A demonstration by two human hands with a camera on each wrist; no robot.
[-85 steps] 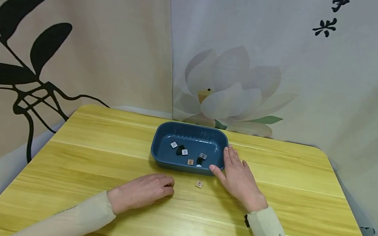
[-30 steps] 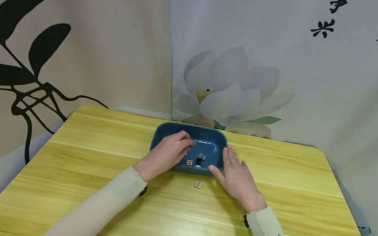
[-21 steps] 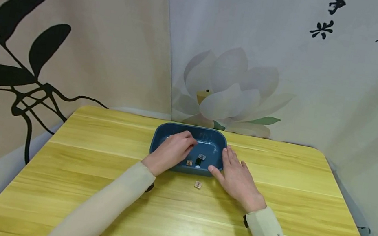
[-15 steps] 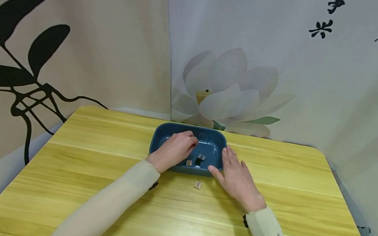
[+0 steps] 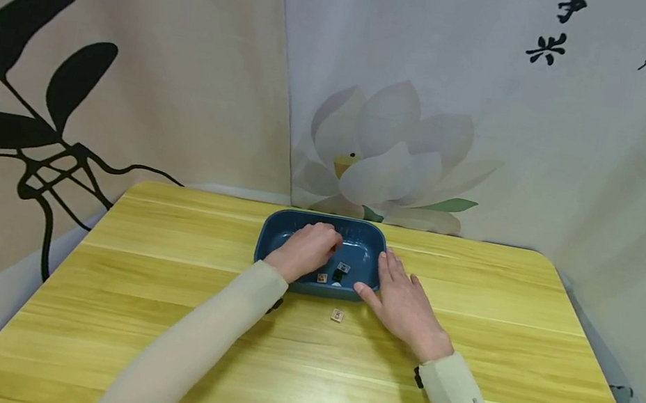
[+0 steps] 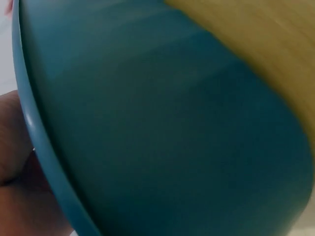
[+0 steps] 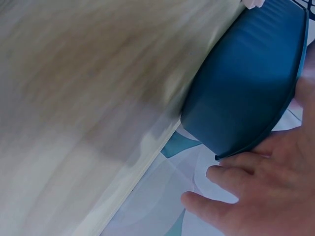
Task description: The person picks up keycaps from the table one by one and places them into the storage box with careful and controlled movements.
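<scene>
A dark blue rectangular tray (image 5: 288,219) stands near the far edge of the table. My left hand (image 5: 308,248) reaches over its near rim, fingers bent down inside; the fingertips are hidden, so I cannot tell whether they pinch anything. Right of that hand lie a grey square tile (image 5: 343,268), a black tile (image 5: 338,276) and a tan tile (image 5: 321,278) with a printed mark. My right hand (image 5: 408,306) rests against the tray's right end with straight fingers, thumb at the front rim. Another tan tile (image 5: 337,315) lies on the table in front of the tray.
The wooden table (image 5: 159,274) runs out to both sides of the tray. Behind its far edge hangs a pale cloth (image 5: 558,161) printed with a lotus and black characters. In the left wrist view the tray's outer wall (image 6: 162,123) fills most of the picture.
My left hand has gone from the table into the tray and shifted slightly right there, covering the tiles seen earlier in the tray's left part. My right hand has stayed at the tray.
</scene>
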